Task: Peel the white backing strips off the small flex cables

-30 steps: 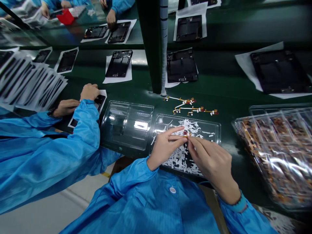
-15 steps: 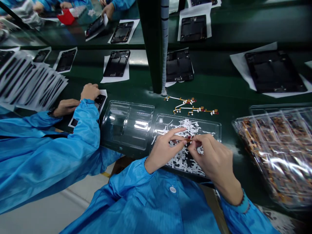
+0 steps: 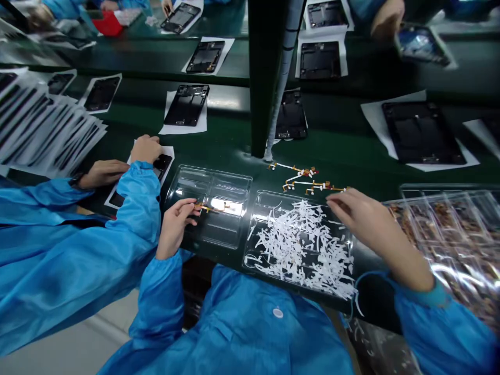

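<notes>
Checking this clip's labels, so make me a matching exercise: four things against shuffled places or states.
1. left hand
2. right hand
3. white scraps
4. red container

A. in the clear tray between the hands
B. toward the picture's upper left
C. holding an orange strip over the other clear tray
D. by the orange-and-white strips on the green bench

Pairs: 1-C; 2-D; 3-A; 4-B

Orange flex strip (image 3: 205,208), held over clear tray (image 3: 195,179), orange-white strips (image 3: 308,172), clustered on green bench (image 3: 222,148)
</notes>
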`<action>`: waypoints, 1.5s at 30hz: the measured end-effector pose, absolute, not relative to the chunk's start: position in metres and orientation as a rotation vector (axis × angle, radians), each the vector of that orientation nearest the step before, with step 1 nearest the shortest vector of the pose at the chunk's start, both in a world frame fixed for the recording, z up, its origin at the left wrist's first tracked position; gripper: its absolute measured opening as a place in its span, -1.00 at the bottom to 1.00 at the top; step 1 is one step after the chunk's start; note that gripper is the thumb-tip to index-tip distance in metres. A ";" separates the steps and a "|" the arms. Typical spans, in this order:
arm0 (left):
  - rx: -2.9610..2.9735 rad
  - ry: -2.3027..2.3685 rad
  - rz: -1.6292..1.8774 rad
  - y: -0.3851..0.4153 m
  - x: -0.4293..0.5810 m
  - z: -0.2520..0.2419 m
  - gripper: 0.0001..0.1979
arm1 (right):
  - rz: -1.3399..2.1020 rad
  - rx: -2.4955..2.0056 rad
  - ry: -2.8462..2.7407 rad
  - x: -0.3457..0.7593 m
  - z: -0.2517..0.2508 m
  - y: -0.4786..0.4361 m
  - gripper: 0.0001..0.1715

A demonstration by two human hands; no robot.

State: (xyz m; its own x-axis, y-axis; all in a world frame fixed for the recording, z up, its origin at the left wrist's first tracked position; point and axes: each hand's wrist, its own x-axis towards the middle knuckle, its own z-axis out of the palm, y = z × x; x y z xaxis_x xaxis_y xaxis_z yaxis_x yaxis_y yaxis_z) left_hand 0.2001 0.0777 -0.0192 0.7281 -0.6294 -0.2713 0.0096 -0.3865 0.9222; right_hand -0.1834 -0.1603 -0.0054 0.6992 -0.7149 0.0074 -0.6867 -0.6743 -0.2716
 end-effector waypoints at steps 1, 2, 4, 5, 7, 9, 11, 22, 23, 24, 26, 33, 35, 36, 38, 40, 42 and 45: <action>1.881 -0.483 -0.720 0.083 0.209 -0.027 -0.57 | -0.141 -2.678 1.100 -0.174 -0.009 -0.172 -0.52; 1.899 -0.491 -0.697 0.088 0.215 -0.033 -0.58 | -0.116 -2.693 1.079 -0.165 -0.013 -0.182 -0.51; 1.946 -0.517 -0.649 0.096 0.221 -0.040 -0.58 | -0.069 -2.713 1.034 -0.152 -0.022 -0.197 -0.50; 1.965 -0.529 -0.632 0.099 0.222 -0.042 -0.59 | -0.052 -2.716 1.009 -0.148 -0.026 -0.202 -0.50; 2.052 -0.604 -0.549 0.105 0.223 -0.043 -0.61 | -0.030 -2.709 0.955 -0.142 -0.033 -0.210 -0.51; 2.206 -0.757 -0.372 0.109 0.222 -0.041 -0.60 | -0.023 -2.688 0.902 -0.140 -0.036 -0.215 -0.51; 2.343 -0.898 -0.155 0.112 0.219 -0.038 -0.55 | -0.037 -2.666 0.869 -0.141 -0.032 -0.219 -0.50; 1.502 -1.238 -0.615 0.045 0.079 0.016 -0.82 | -0.471 -2.436 0.984 -0.175 0.074 -0.118 -0.80; 1.414 -1.262 -0.740 0.036 0.063 0.019 -0.72 | -0.463 -2.339 0.956 -0.174 0.077 -0.102 -0.81; 1.343 -1.270 -0.838 0.027 0.049 0.021 -0.64 | -0.461 -2.231 0.953 -0.172 0.076 -0.089 -0.83; 1.273 -1.247 -0.918 0.015 0.029 0.022 -0.71 | -0.491 -2.028 0.951 -0.169 0.068 -0.070 -0.84; 1.355 -1.364 -0.676 0.000 0.001 0.015 -0.93 | -0.667 -1.674 1.095 -0.185 0.024 -0.054 -0.86; 1.365 -1.411 -0.567 0.001 -0.009 0.014 -0.91 | -0.738 -1.637 1.112 -0.191 0.021 -0.052 -0.87; 1.367 -1.438 -0.534 0.002 -0.014 0.014 -0.90 | -0.760 -1.618 1.109 -0.193 0.021 -0.051 -0.88; 1.376 -1.480 -0.493 0.002 -0.023 0.012 -0.90 | -0.789 -1.580 1.090 -0.196 0.023 -0.049 -0.90; 1.383 -1.502 -0.463 0.001 -0.029 0.011 -0.91 | -0.807 -1.554 1.077 -0.198 0.024 -0.048 -0.89; 1.390 -1.514 -0.429 -0.001 -0.031 0.010 -0.91 | -0.805 -1.542 1.071 -0.199 0.024 -0.048 -0.87; 1.418 -1.519 -0.370 -0.002 -0.032 0.009 -0.91 | -0.795 -1.537 1.070 -0.198 0.022 -0.047 -0.87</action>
State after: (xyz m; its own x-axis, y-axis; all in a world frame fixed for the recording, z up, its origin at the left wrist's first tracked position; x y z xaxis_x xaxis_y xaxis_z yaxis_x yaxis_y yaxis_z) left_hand -0.0320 -0.0020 0.0093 0.1690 -0.8826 0.4387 -0.5816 0.2700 0.7673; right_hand -0.1979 -0.0468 0.0217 0.3792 -0.9243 -0.0433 -0.2255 -0.0469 -0.9731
